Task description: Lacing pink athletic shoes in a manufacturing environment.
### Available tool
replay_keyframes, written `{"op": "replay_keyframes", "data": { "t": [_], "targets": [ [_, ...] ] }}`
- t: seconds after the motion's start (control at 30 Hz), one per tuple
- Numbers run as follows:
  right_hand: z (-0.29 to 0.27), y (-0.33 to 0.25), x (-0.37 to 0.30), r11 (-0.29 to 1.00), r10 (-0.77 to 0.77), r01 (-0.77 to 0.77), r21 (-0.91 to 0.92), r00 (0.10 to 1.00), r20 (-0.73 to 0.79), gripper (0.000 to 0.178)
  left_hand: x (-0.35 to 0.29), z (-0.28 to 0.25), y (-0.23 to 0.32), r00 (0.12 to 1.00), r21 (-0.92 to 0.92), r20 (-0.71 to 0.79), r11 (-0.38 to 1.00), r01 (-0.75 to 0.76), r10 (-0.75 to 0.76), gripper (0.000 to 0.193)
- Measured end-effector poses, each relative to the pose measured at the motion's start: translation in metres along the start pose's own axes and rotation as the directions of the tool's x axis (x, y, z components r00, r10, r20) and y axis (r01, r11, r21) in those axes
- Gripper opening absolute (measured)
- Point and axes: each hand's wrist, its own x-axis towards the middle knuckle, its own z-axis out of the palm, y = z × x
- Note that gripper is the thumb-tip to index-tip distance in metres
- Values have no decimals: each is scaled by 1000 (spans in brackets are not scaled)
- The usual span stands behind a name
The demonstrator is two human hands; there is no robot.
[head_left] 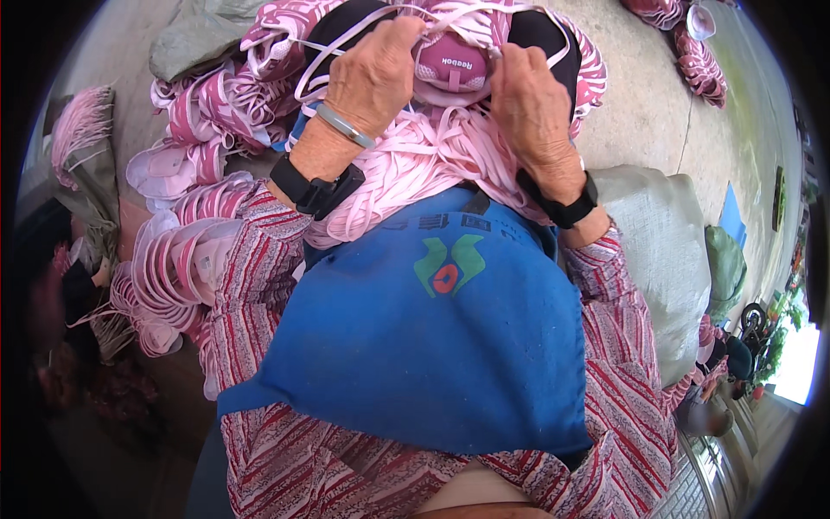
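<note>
A mauve and white shoe upper [451,62] lies between my knees at the top of the view, its heel tab toward me. My left hand [378,69], on the left side of the upper, is closed in a pinch on a pale shoelace [313,73] that loops out to the left. On the other side my right hand [529,99] is closed too, pinching lace by the shoe's edge; the fingertips are partly hidden. Below both hands, a heap of loose pink shoelaces [415,160] rests on my lap, over the blue apron [424,337].
Many striped pink shoe uppers [194,259] are stacked along my left side. A grey-green sack [197,41] lies beyond them. At my right stands a large whitish sack [653,251]. More uppers [699,69] lie on the concrete floor [657,104] at the far right.
</note>
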Motion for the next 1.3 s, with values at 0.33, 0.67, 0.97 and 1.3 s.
{"op": "replay_keyframes", "data": {
  "t": [0.33,0.67,0.97,1.3],
  "targets": [
    [-5,27,6,969,-152,145,200,988,17,18,34,-1,14,949,297,299,936,-189,97,29],
    [-23,10,24,798,-493,525,-294,851,181,13,30,3,-3,920,195,133,901,-388,368,19],
    [-30,-29,30,689,-325,172,704,941,89,6,18,-4,-6,995,112,103,993,-31,20,17],
    [12,-31,28,954,-71,69,292,997,-4,12,21,0,-4,972,-106,185,980,168,-147,9]
  ]
}}
